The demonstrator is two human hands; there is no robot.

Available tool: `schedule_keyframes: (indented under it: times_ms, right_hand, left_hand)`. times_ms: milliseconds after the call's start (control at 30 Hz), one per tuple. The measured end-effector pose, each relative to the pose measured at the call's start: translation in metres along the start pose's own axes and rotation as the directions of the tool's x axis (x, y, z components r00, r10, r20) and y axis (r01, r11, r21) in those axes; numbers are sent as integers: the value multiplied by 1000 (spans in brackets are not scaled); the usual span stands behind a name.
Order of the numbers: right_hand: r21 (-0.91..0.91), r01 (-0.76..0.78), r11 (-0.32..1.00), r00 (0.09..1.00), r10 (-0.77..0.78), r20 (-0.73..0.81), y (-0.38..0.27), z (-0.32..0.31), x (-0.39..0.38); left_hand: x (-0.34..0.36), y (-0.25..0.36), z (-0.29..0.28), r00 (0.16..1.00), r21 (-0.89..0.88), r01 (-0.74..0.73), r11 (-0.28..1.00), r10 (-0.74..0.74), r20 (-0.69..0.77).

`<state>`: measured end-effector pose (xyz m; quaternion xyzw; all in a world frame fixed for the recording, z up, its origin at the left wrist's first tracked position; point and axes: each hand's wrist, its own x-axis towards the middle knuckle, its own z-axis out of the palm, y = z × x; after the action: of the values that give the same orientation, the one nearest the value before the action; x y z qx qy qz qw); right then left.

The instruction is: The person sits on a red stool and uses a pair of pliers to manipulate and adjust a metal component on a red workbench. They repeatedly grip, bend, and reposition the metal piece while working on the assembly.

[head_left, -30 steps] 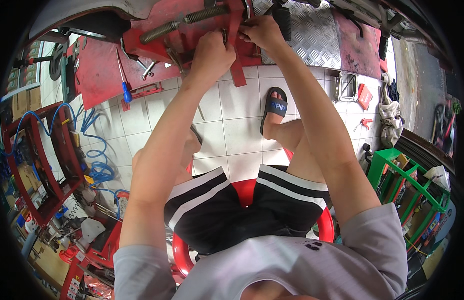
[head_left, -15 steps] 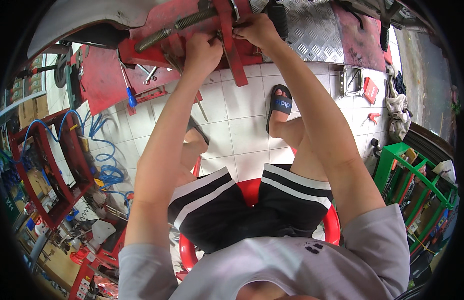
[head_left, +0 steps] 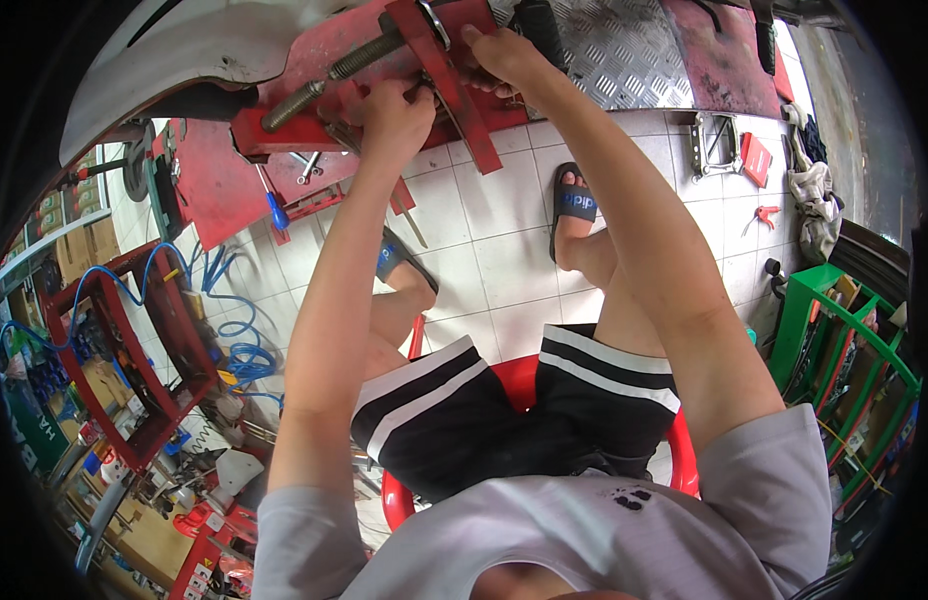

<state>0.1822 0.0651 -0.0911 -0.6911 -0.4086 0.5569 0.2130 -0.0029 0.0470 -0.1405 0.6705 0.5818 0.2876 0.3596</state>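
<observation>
My left hand is at the left side of a slanted red metal bar, fingers bent and thumb against forefinger in a pinch. What it pinches is too small to make out. Across the bar, my right hand has its fingers curled under, with the thumb raised; whatever they hold is hidden. The bar belongs to a red clamp with two coil springs, on a red lift platform. A thin metal rod sticks out below my left wrist.
A blue-handled screwdriver and wrenches lie on the platform's left. A pale vehicle panel hangs above. On the right are a metal stand, a red box and a green rack. A blue coiled hose lies left.
My right hand has turned, its thumb lifting and its fingers curling lower beside the bar. My left hand stays near the same part of the clamp. The whole view has shifted slightly.
</observation>
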Motion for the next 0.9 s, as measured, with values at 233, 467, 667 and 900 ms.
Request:
schedule_keyframes:
  times_ms: [233, 467, 667, 900]
  right_hand:
    - [42, 32, 999, 999, -33, 32, 2, -3, 2]
    - [-16, 98, 995, 995, -98, 6, 0, -3, 1]
    - [-31, 90, 995, 996, -90, 4, 0, -1, 4]
    - [-22, 68, 997, 987, -64, 147, 1, -4, 8]
  left_hand:
    - [2, 4, 0, 999, -16, 46, 999, -45, 28]
    - [1, 2, 0, 1000, 46, -12, 999, 11, 19]
    - [0, 8, 0, 1000, 8, 19, 1000, -20, 23]
    - [-1, 17, -6, 994, 85, 36, 996, -45, 97]
